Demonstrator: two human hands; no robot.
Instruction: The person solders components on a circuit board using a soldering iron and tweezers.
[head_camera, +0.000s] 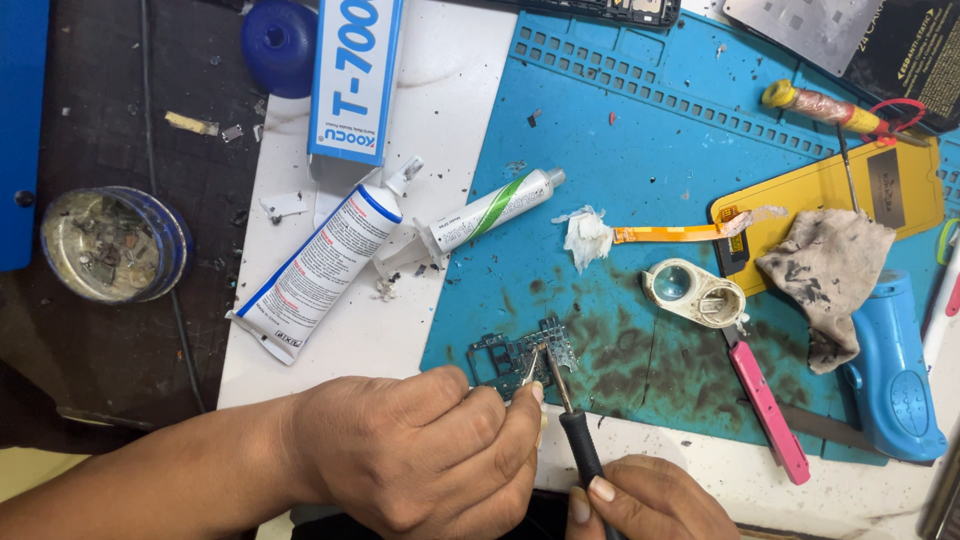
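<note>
The left hand (420, 455) comes in from 8 o'clock, fingers bunched tight around slim metal tweezers (530, 366) whose tips rest on a small circuit board (525, 357), a thin, jagged-edged green-grey piece lying at the near edge of the blue silicone repair mat (660, 200), just past 6 o'clock from the mat's middle. The right hand (640, 500), low at 6 o'clock and partly cut off by the frame, grips the black ribbed handle of a soldering iron (572, 420); its thin metal shaft slants up toward 11 o'clock and meets the board beside the tweezer tips. The mat is rubbery, stained dark brown around the board, with rows of small square pockets along its far edge. At 10 o'clock from the board two soft squeeze tubes lie on a white sheet (440, 90): a large white adhesive tube (320, 265) with blue trim and a smaller green-striped tube (490, 212), nearly touching at their ends. At 2 o'clock sit a crumpled white tissue (587, 238) and an orange flex ribbon (670, 234); a cream round magnifier (692, 292), a pink-handled knife (765, 410) and a grimy grey rag (828, 275) crowd the 3 o'clock side. The stained stretch of mat between the board and the tissue is the barest room, while the mat's near edge lies just under the knuckles
</note>
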